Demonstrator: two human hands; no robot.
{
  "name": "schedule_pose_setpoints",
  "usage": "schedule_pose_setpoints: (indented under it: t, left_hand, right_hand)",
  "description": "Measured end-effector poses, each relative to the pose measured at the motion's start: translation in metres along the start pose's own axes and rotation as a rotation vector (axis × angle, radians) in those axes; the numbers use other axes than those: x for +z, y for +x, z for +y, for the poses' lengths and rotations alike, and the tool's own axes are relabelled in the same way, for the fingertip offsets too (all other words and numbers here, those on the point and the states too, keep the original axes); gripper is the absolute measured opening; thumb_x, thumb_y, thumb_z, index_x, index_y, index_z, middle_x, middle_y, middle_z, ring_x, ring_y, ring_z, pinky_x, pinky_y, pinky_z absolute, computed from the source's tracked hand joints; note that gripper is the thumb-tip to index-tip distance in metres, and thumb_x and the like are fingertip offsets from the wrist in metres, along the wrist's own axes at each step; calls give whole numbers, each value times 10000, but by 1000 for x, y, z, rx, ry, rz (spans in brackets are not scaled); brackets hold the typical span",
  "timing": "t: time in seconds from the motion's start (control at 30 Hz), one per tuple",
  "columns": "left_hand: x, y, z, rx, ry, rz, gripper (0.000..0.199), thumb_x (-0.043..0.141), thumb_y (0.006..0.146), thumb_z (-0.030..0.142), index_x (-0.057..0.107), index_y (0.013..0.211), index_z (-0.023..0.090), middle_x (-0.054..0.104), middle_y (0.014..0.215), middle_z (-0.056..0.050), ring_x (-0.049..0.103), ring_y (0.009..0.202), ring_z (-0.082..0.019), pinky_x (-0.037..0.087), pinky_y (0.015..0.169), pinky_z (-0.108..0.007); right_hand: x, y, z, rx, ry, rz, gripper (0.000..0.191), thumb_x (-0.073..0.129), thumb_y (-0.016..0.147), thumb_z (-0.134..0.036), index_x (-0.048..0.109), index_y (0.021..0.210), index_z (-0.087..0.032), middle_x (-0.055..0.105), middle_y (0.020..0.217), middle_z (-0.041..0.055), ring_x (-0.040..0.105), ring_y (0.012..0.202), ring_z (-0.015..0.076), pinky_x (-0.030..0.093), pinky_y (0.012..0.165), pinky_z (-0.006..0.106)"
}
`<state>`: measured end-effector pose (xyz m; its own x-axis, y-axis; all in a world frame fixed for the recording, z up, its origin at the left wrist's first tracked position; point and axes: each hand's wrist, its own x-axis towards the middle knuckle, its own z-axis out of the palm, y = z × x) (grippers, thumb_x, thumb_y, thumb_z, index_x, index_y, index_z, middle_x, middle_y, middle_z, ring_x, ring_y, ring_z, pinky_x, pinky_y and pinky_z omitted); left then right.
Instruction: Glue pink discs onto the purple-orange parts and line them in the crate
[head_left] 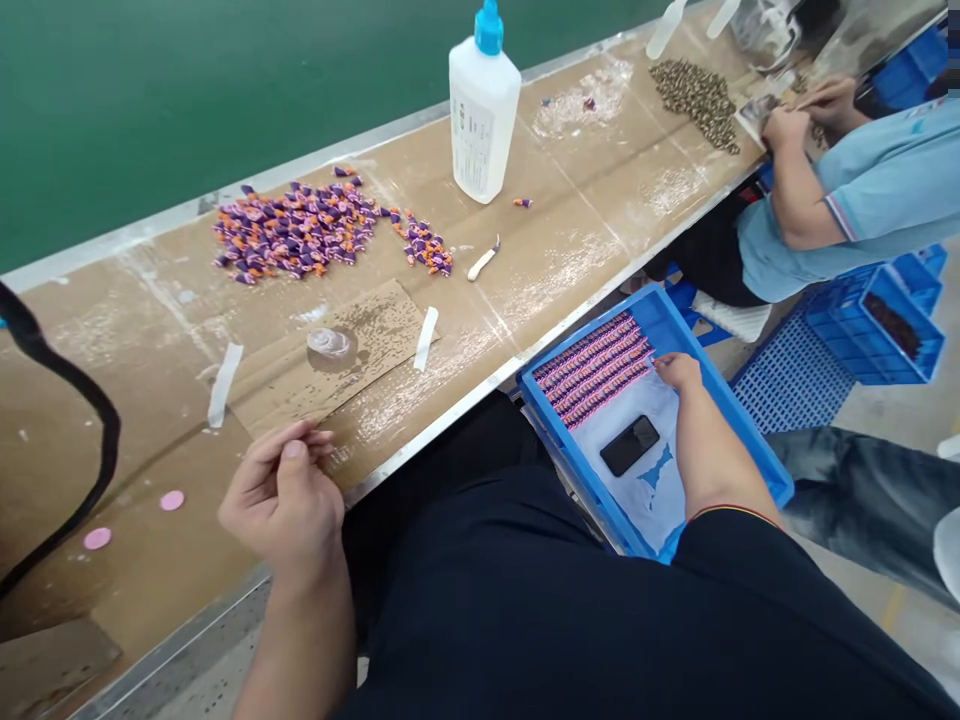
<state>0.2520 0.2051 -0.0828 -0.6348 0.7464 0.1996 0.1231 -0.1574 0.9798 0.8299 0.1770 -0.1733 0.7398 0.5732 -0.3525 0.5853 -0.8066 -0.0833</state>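
My left hand (289, 495) is raised over the table's near edge, thumb pressed to its curled fingers; anything inside is hidden. My right hand (679, 370) reaches into a blue tray (716, 400), fingertips pinched at the end of a row of small purple, pink and orange pieces (596, 365). What the pinch holds is too small to make out. Ahead of my left hand lies a taped-down cardboard sheet (375, 345) with a wet-looking clear blob (328, 343). Beyond it is a loose pile of similar small pieces (296, 232), with a smaller cluster (424, 245) alongside.
A white bottle with blue cap (484, 115) stands near the back edge. A white-handled thin tool (484, 258) lies before it. The tray also holds a black phone (630, 445). Pink discs (172, 500) and a black cable (105, 420) are left. A co-worker (847, 190) sits at right.
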Motion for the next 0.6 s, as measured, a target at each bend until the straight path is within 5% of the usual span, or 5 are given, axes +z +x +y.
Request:
schedule_pose_setpoints:
  t: [0.33,0.6]
  left_hand:
    - [5,0,3,-16,74,31,218,732,580,354,748,699,172,714,673,-36,609,522,-144,479,490,-276]
    - [3,0,2,-11,99,16,215,735,606,364,746,716,181,721,693,-33,620,535,-151,480,498,-283]
  right_hand:
    - [8,11,-2,57,-243,-77,250,704,1102,-355,774,1236,-156,792,1301,118,757,1227,250,602,1103,469]
    - [14,14,1,23,-303,-98,284,711,1102,-411,774,1198,-152,803,1245,107,773,1161,239,612,1079,462]
